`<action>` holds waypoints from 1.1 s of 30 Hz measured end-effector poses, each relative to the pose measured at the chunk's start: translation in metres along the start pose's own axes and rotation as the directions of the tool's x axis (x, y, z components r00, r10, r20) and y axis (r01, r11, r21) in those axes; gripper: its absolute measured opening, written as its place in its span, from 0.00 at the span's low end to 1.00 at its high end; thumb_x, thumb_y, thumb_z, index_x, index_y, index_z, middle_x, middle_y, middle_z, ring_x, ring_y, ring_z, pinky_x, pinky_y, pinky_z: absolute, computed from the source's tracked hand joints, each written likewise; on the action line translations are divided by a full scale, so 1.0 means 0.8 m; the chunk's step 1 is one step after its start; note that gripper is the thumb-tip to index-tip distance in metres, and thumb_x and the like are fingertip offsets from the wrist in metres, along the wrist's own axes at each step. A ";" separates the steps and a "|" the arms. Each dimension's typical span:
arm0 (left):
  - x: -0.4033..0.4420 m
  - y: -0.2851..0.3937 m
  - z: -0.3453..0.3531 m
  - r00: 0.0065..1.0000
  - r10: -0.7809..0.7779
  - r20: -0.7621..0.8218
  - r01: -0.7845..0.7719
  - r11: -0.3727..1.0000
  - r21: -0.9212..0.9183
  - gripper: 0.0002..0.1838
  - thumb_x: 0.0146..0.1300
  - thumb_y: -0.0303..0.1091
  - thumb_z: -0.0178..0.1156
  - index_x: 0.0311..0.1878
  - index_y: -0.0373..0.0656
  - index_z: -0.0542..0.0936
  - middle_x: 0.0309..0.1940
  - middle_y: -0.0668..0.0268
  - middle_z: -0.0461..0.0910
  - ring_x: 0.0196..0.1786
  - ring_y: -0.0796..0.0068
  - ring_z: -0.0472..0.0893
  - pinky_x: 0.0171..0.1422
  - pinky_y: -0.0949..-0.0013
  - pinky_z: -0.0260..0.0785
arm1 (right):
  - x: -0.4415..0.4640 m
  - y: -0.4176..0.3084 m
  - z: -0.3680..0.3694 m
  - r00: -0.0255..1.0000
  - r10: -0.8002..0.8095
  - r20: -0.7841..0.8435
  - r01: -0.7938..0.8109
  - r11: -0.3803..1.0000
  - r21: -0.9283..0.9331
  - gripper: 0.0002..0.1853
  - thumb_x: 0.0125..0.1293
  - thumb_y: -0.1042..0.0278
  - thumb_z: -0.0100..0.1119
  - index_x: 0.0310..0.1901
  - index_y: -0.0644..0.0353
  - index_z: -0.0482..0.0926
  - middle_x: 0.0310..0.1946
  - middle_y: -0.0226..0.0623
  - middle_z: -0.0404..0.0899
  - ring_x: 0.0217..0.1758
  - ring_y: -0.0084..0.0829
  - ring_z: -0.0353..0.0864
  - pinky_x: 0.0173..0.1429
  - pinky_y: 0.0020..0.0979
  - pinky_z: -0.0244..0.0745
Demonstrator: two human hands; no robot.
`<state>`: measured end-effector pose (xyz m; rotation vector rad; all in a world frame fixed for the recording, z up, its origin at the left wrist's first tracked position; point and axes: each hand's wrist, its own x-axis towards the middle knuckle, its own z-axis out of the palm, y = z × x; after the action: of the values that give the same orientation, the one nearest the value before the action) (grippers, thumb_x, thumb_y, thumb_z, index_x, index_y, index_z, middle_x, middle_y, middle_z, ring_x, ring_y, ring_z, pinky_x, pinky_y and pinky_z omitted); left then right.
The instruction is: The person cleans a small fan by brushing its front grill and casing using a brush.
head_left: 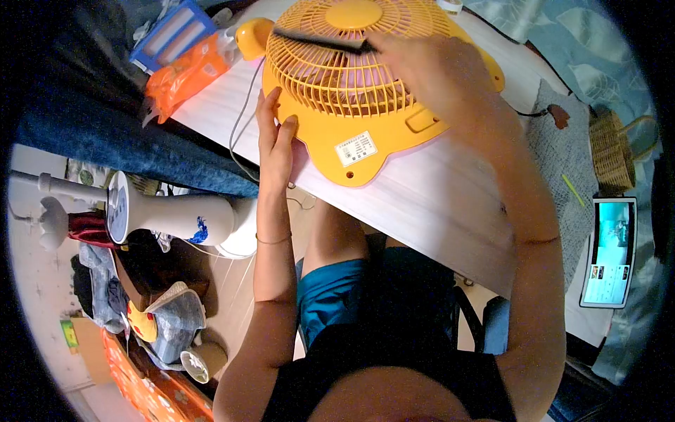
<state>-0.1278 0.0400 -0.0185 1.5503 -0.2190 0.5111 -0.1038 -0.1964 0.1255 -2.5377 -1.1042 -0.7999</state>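
A yellow electric fan with a round slatted grille lies on the white table, a white label on its rounded casing. My left hand grips the casing's left edge, thumb on the top face and fingers along the side. Over the grille, my right hand is closed on a slim black tool that points left across the slats. Motion blurs this hand, and the tool's exact kind is not clear. Pinkish fan parts show faintly through the grille.
An orange plastic packet and a blue-framed rack are at the table's upper left. A grey cable runs beside the fan. At right stand a wicker basket and a lit phone-like screen.
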 end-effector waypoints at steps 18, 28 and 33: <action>0.006 0.019 0.011 0.992 -0.127 0.007 0.125 0.965 -0.231 0.25 0.62 0.24 0.40 0.64 0.38 0.55 0.65 0.55 0.52 0.65 0.66 0.58 0.66 0.68 0.55 | -0.010 -0.007 -0.002 0.989 -0.086 0.118 0.078 0.994 0.075 0.17 0.60 0.64 0.51 0.51 0.54 0.73 0.27 0.48 0.77 0.29 0.46 0.78 0.33 0.41 0.72; 0.012 0.029 0.013 0.983 -0.177 -0.056 0.162 0.966 -0.202 0.24 0.64 0.28 0.40 0.64 0.38 0.56 0.61 0.56 0.60 0.61 0.66 0.65 0.63 0.67 0.59 | -0.008 -0.011 0.001 0.995 -0.097 0.026 0.096 0.995 0.024 0.17 0.59 0.66 0.51 0.51 0.54 0.74 0.25 0.49 0.76 0.26 0.45 0.76 0.31 0.42 0.71; 0.011 0.019 0.004 0.986 -0.158 -0.045 0.147 0.970 -0.195 0.23 0.64 0.28 0.41 0.64 0.39 0.56 0.60 0.56 0.62 0.60 0.66 0.66 0.62 0.67 0.61 | -0.002 -0.002 0.009 1.000 -0.004 0.004 0.004 1.000 0.031 0.17 0.59 0.67 0.52 0.50 0.54 0.74 0.24 0.48 0.76 0.25 0.45 0.76 0.31 0.41 0.71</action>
<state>-0.1263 0.0379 -0.0011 1.3500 -0.0984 0.4021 -0.1033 -0.1929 0.1189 -2.5137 -1.1152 -0.7729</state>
